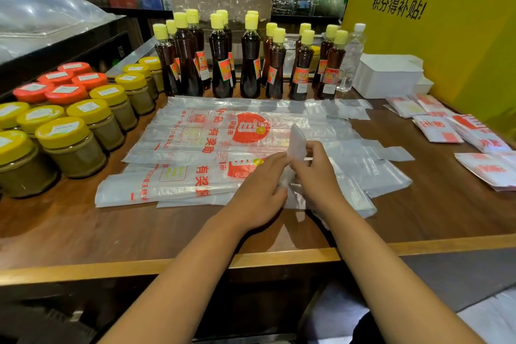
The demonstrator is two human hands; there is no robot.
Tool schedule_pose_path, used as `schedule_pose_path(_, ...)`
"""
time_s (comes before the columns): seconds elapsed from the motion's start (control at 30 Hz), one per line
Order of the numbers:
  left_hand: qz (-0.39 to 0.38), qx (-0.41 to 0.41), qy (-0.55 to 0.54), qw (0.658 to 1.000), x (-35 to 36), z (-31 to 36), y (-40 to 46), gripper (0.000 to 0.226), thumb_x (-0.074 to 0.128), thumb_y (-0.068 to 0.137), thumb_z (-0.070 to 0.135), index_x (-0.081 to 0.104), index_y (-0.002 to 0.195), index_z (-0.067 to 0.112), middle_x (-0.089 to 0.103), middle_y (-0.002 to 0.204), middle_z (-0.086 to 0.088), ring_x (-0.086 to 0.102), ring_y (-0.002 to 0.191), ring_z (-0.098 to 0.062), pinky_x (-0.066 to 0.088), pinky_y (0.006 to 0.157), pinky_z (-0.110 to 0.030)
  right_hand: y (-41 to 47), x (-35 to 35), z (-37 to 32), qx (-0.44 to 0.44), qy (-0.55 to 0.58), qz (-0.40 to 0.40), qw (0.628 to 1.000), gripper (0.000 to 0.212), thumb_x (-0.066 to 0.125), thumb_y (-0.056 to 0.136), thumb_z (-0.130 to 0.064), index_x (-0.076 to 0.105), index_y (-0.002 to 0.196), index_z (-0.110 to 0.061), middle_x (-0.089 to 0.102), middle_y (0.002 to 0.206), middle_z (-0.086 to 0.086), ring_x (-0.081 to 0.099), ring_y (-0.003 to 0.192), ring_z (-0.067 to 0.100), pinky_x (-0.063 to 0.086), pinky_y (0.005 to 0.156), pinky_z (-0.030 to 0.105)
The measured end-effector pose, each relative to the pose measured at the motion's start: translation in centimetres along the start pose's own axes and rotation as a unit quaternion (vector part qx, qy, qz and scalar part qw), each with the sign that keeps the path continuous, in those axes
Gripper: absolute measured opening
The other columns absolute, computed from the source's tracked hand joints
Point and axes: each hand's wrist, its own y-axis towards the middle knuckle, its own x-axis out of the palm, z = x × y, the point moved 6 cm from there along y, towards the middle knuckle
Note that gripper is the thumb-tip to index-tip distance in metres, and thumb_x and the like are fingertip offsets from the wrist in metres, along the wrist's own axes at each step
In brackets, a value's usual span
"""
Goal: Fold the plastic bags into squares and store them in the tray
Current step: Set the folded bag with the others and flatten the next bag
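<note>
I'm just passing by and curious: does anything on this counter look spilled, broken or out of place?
Nothing spilled or broken. The only oddity: the folded squares lie loose on the counter at the right, not in the white tray behind them. Both hands are mid-fold on one bag.

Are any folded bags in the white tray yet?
No. The folded bags lie on the wooden counter at the right, in front of the white tray, which shows none inside.
</note>
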Motion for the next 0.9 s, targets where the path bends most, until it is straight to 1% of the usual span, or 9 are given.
schedule_pose_path(0.1,-0.011,0.013,0.006,1.000,0.1,0.2,0.0,0.057,0.050,0.099,0.026,0.033,0.153,0.028,0.037,0.157,0.008,0.033,0.143,-0.010,0.030,0.119,-0.043,-0.2,0.2,0.0,0.024,0.023,-0.007,0.999,0.018,0.056,0.095,-0.027,0.047,0.107,-0.036,0.057,0.107,-0.013,0.062,0.100,0.015,0.058,0.088,0.050)
schedule_pose_path(0.2,-0.016,0.018,0.024,0.999,0.3,0.4,0.1,0.048,0.052,0.101,0.029,0.039,0.148,0.031,0.048,0.147,0.009,0.044,0.133,-0.010,0.038,0.112,-0.042,-0.2,0.1,-0.5,0.004,-0.020,0.025,0.999,0.024,0.059,0.096,-0.030,0.044,0.114,-0.028,0.053,0.102,-0.014,0.059,0.094,0.011,0.057,0.080,0.037)
schedule_pose_path(0.3,-0.008,0.008,0.026,1.000,0.0,0.5,0.0,0.043,0.049,0.103,0.021,0.045,0.146,0.025,0.053,0.143,0.004,0.047,0.129,-0.013,0.038,0.110,-0.036,0.0,-0.4,-0.5,-0.014,-0.069,0.066,0.995,0.016,0.056,0.097,-0.018,0.045,0.109,-0.020,0.053,0.095,-0.009,0.056,0.087,0.010,0.051,0.068,0.028)
schedule_pose_path(0.43,0.040,-0.041,0.090,0.994,-1.4,0.4,-0.6,0.040,0.050,0.103,0.014,0.049,0.143,0.020,0.054,0.141,-0.002,0.047,0.128,-0.021,0.038,0.110,-0.036,0.2,-1.2,-0.7,-0.027,-0.092,0.097,0.991,0.013,0.054,0.100,-0.013,0.045,0.108,-0.018,0.052,0.101,-0.004,0.054,0.090,0.016,0.052,0.073,0.032)
schedule_pose_path(0.5,0.063,-0.041,0.152,0.986,-2.7,0.5,-0.7,0.040,0.053,0.102,0.018,0.051,0.142,0.023,0.057,0.138,-0.001,0.048,0.127,-0.023,0.038,0.108,-0.038,0.4,-2.2,-0.9,-0.036,-0.102,0.123,0.987,0.017,0.056,0.100,-0.013,0.045,0.110,-0.021,0.050,0.108,-0.005,0.050,0.097,0.013,0.047,0.078,0.029)
schedule_pose_path(0.63,0.052,-0.061,0.199,0.977,-4.4,-0.6,-1.2,0.045,0.055,0.101,0.026,0.048,0.145,0.023,0.055,0.141,-0.001,0.044,0.131,-0.025,0.034,0.109,-0.042,0.9,-3.8,-1.1,-0.055,-0.114,0.164,0.978,0.015,0.060,0.097,-0.013,0.052,0.110,-0.017,0.058,0.109,0.000,0.057,0.099,0.018,0.055,0.082,0.036)
schedule_pose_path(0.7,0.034,-0.081,0.188,0.978,-4.3,-1.4,-1.9,0.043,0.059,0.099,0.031,0.050,0.141,0.024,0.055,0.140,0.001,0.044,0.131,-0.022,0.035,0.110,-0.041,1.0,-3.4,-1.1,-0.063,-0.110,0.158,0.979,0.013,0.061,0.097,-0.014,0.053,0.105,-0.019,0.058,0.104,-0.002,0.058,0.096,0.017,0.055,0.082,0.035)
schedule_pose_path(0.8,0.041,-0.097,0.144,0.984,-4.3,-2.3,-2.3,0.040,0.067,0.095,0.033,0.057,0.133,0.023,0.059,0.132,0.003,0.049,0.123,-0.019,0.041,0.105,-0.042,1.1,-1.6,-1.9,-0.110,-0.137,0.126,0.976,0.015,0.066,0.093,-0.011,0.054,0.097,-0.019,0.058,0.097,-0.002,0.057,0.088,0.016,0.047,0.069,0.024)
schedule_pose_path(0.9,0.060,-0.097,0.109,0.987,-4.6,-2.6,-2.4,0.045,0.075,0.089,0.033,0.059,0.129,0.023,0.061,0.129,0.003,0.051,0.120,-0.017,0.044,0.103,-0.042,1.0,0.8,-2.3,-0.172,-0.202,0.061,0.962,0.025,0.073,0.083,-0.006,0.053,0.091,-0.019,0.054,0.090,-0.005,0.051,0.081,0.013,0.040,0.065,0.025)
